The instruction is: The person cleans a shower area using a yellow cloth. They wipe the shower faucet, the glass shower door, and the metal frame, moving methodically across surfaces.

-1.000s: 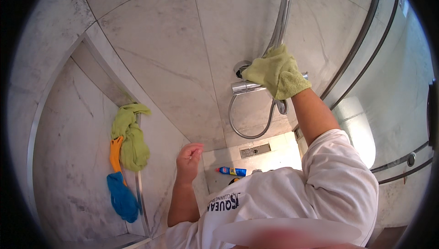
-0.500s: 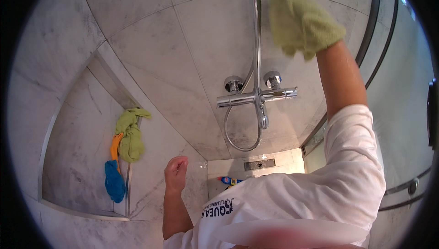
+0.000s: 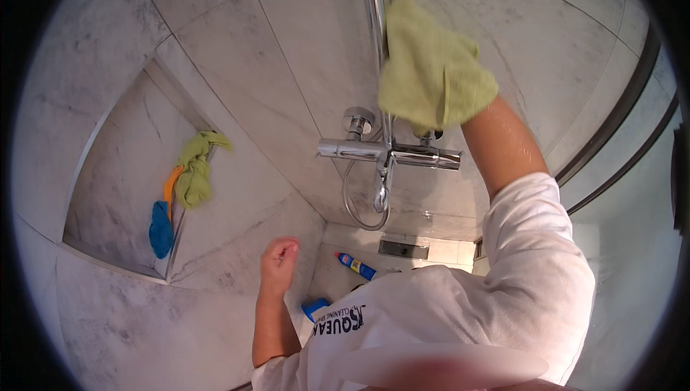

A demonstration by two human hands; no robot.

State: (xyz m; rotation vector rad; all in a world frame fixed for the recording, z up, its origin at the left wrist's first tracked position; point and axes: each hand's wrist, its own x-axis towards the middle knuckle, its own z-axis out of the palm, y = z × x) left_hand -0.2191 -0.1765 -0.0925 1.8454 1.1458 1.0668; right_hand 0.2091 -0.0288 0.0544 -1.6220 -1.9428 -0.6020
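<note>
Right hand (image 3: 445,82): covered by light-green terry cloth (image 3: 422,39), finger closure cannot be told | upright chrome shower pipe (image 3: 373,17): met by cloth's left edge in view, long axis upright, right hand nearer | horizontal chrome mixer bar (image 3: 428,157): seen below | left hand (image 3: 278,261): curled together, apparently empty
</note>
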